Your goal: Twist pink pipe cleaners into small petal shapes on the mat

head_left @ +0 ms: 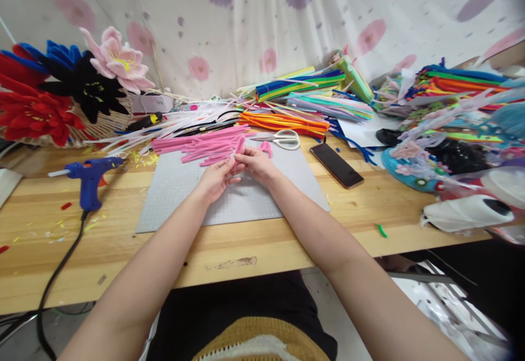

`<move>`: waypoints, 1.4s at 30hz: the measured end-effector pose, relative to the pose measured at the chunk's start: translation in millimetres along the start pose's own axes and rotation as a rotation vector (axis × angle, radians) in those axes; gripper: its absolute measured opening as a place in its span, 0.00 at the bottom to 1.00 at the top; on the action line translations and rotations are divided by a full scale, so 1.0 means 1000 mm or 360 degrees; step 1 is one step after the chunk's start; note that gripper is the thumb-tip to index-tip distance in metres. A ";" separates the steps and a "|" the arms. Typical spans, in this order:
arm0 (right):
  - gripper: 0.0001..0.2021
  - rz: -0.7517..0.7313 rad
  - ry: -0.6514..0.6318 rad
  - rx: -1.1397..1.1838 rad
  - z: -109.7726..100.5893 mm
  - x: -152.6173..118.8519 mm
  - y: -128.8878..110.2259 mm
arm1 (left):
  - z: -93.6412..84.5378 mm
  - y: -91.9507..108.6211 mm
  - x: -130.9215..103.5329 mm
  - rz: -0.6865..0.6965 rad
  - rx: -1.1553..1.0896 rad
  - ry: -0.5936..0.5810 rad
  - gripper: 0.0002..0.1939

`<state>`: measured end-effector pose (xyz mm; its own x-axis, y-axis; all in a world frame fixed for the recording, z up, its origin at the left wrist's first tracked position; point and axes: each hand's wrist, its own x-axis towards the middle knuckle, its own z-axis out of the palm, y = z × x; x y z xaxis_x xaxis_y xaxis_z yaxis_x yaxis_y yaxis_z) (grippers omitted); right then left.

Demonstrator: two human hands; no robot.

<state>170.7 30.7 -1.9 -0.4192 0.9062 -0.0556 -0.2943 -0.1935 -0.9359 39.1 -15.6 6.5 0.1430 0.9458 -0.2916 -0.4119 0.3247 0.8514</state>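
Above a grey cutting mat (246, 208), my left hand (217, 178) and my right hand (256, 163) meet, both pinching a bent pink pipe cleaner (240, 145) whose loop stands up between the fingers. Just behind them several straight pink pipe cleaners (197, 142) lie in a loose bunch across the mat's far edge. To the right of my right hand rests a small shaped pink piece (266, 149). Scissors (283, 140) with white handles lie beyond it, blades pointing left.
A blue glue gun (91, 180) stands at the left, its cord trailing off the table's front edge. Right of the mat is a phone (336, 165). Bundles of coloured pipe cleaners (283, 123) line the back. Fuzzy flowers (117, 60) fill the far left; a white roll (467, 213) lies right.
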 end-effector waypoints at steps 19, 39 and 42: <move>0.06 0.0014 -0.0243 -0.0261 -0.006 -0.005 -0.007 | 0.005 0.008 -0.005 -0.0007 0.0092 -0.0013 0.11; 0.03 -0.0309 0.0190 -0.1021 0.000 0.004 0.000 | -0.004 -0.010 0.007 0.0679 0.0733 0.0283 0.04; 0.06 -0.0232 0.0185 -0.0954 0.003 0.004 0.002 | -0.004 -0.011 0.004 0.0753 0.0865 0.0357 0.03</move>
<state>165.4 32.8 -2.8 -0.3050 0.9488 0.0818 0.2057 0.1495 -0.9671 40.5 -15.0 -6.1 -0.1493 0.9807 0.1261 0.1266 -0.1075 0.9861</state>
